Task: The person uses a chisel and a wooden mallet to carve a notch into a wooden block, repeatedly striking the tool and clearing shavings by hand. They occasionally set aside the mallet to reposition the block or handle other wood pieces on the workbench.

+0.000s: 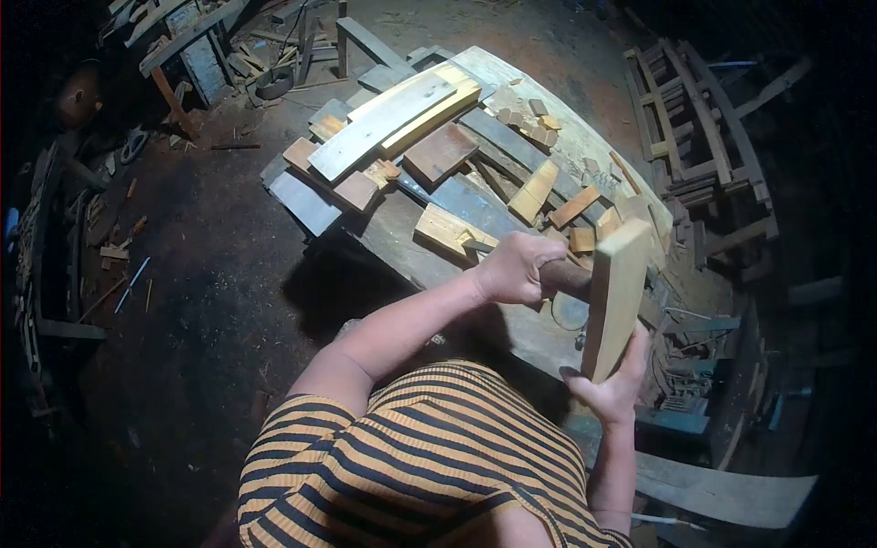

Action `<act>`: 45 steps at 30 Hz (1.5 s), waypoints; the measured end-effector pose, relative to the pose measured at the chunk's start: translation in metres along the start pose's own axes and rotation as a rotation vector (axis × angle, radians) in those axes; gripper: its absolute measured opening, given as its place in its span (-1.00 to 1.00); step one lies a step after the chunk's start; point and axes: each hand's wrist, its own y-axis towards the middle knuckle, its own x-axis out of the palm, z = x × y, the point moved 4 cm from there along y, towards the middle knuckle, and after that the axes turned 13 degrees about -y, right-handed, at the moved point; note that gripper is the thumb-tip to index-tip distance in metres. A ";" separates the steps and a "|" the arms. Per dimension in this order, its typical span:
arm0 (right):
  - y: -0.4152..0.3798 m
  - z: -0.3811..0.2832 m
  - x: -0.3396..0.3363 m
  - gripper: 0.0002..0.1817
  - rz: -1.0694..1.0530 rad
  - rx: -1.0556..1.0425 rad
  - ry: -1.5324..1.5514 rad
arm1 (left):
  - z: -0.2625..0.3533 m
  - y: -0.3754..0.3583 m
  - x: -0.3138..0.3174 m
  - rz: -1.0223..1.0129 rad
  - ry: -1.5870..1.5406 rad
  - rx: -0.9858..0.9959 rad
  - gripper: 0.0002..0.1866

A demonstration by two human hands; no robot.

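Wood, pale and thick, makes up the board (617, 297), held up on a slant over the near edge of the bench (402, 239), toward its right end. The right hand (619, 388) has the board by its lower end, thumb on one side and the fingers mostly hidden on the other; how firmly it pinches, I cannot tell. The left hand (516, 269) is curled into a fist around a brown bar (565, 278), which points at the board; whether the two touch is hidden. With the hold so low, the weight above could tip the board if the right hand slackened or the bar pushed against its upper part. A slip of the bar could send the left knuckles into the board's side. Should the board drop inward from the near edge, it would likely land on the loose offcuts (575, 207) just beyond it and scatter some toward the far edge. The block (448, 230) by the near edge lies close to the left fist, so a backward jerk might knock it off. Toward the left end, the planks (384, 123) are stacked unevenly; a hard jolt to the bench might make the top one slide.
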 end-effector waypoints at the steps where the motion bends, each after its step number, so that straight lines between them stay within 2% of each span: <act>1: 0.003 -0.006 0.003 0.02 -0.106 0.092 0.084 | -0.003 -0.001 0.002 0.011 0.013 0.057 -0.67; 2: 0.006 -0.007 -0.008 0.02 -0.011 0.059 0.107 | -0.005 -0.001 0.002 0.030 0.029 0.115 -0.65; 4: -0.001 0.002 -0.028 0.05 0.186 0.050 0.127 | -0.005 -0.002 0.000 0.016 0.042 0.091 -0.65; 7: -0.001 -0.011 -0.035 0.11 0.482 0.101 0.788 | 0.007 0.003 -0.003 -0.008 0.022 0.043 -0.67; 8: -0.004 -0.011 -0.024 0.12 0.476 0.083 0.824 | 0.005 0.003 -0.003 -0.004 0.029 0.049 -0.66; 9: -0.029 0.067 0.017 0.11 0.343 0.471 1.418 | 0.003 0.002 -0.003 0.001 0.036 0.054 -0.65; 11: 0.000 0.003 0.009 0.07 -0.119 0.055 0.137 | -0.001 0.002 -0.001 -0.005 0.047 0.048 -0.64; 12: -0.001 0.005 0.007 0.03 -0.169 0.157 0.216 | -0.002 0.001 0.000 -0.017 0.060 0.043 -0.63; 13: 0.004 0.004 -0.001 0.03 -0.169 0.148 0.214 | -0.001 0.004 -0.002 -0.010 0.064 0.048 -0.63; 15: 0.003 0.002 -0.031 -0.05 0.174 0.039 0.126 | 0.005 0.003 -0.003 -0.002 0.036 0.114 -0.65; 16: -0.001 0.004 -0.034 -0.03 0.276 0.134 0.314 | 0.004 0.003 -0.003 0.009 0.021 0.095 -0.67; 17: 0.003 -0.011 -0.043 -0.05 0.422 -0.008 0.621 | 0.005 0.003 -0.003 0.005 0.020 0.095 -0.67; 19: 0.001 -0.012 -0.032 -0.03 0.476 0.005 0.920 | 0.006 0.005 -0.004 0.002 0.007 0.052 -0.68; 20: -0.004 0.002 -0.017 0.00 0.453 0.076 0.740 | 0.007 0.006 -0.004 0.004 0.009 0.054 -0.68; 21: -0.007 0.006 -0.005 0.01 0.180 0.154 0.380 | 0.007 0.006 -0.004 0.011 0.006 0.035 -0.69; 23: 0.003 0.009 0.012 -0.01 -0.149 0.108 0.253 | 0.005 0.003 -0.003 0.013 0.004 0.014 -0.70; 25: 0.003 0.008 -0.002 0.02 -0.100 0.160 0.249 | 0.001 0.004 -0.002 -0.012 0.077 0.031 -0.70; 27: -0.004 0.014 -0.025 0.01 0.193 0.113 0.316 | 0.006 0.003 -0.002 -0.018 0.065 0.052 -0.71; 28: -0.001 -0.007 -0.033 0.02 0.322 0.102 0.724 | 0.007 0.003 -0.002 -0.005 0.021 0.040 -0.71; 29: -0.001 -0.014 -0.021 0.07 0.459 0.071 0.993 | 0.008 0.006 -0.002 0.006 -0.022 0.036 -0.70; 31: -0.010 0.005 -0.001 0.10 0.214 0.015 0.346 | 0.004 0.005 -0.001 0.018 -0.005 0.083 -0.64; 32: 0.004 -0.007 0.003 0.09 0.014 -0.100 -0.032 | 0.003 0.003 -0.001 0.031 0.012 0.122 -0.57; 33: -0.009 0.015 0.026 0.06 -0.114 0.170 0.228 | 0.000 0.001 0.000 0.027 0.013 0.124 -0.57; 35: -0.006 0.006 0.019 0.03 -0.093 0.173 0.414 | -0.001 0.002 -0.002 -0.054 0.097 0.017 -0.57; 37: 0.000 0.001 0.009 0.02 0.060 0.049 0.397 | 0.011 0.003 -0.012 0.037 -0.025 0.046 -0.64; 39: -0.004 0.006 0.005 0.01 0.074 0.105 0.426 | -0.001 0.005 -0.034 0.025 -0.047 -0.016 -0.66; 40: -0.005 0.006 0.004 0.00 0.058 0.178 0.488 | 0.003 0.008 -0.043 0.293 -0.501 0.037 -0.74; 41: -0.007 0.006 0.005 0.00 0.040 0.251 0.553 | -0.003 0.005 -0.064 0.448 -0.565 -0.150 -0.83; 42: -0.009 0.009 0.007 0.01 0.013 0.270 0.549 | -0.011 0.003 -0.086 0.468 -0.546 -0.070 -0.83; 44: -0.012 0.016 0.013 0.02 0.026 0.235 0.537 | -0.011 0.001 -0.111 0.699 -0.658 -0.125 -0.82; 45: -0.012 0.016 0.015 0.03 0.038 0.195 0.521 | -0.008 -0.002 -0.121 0.712 -0.678 -0.110 -0.83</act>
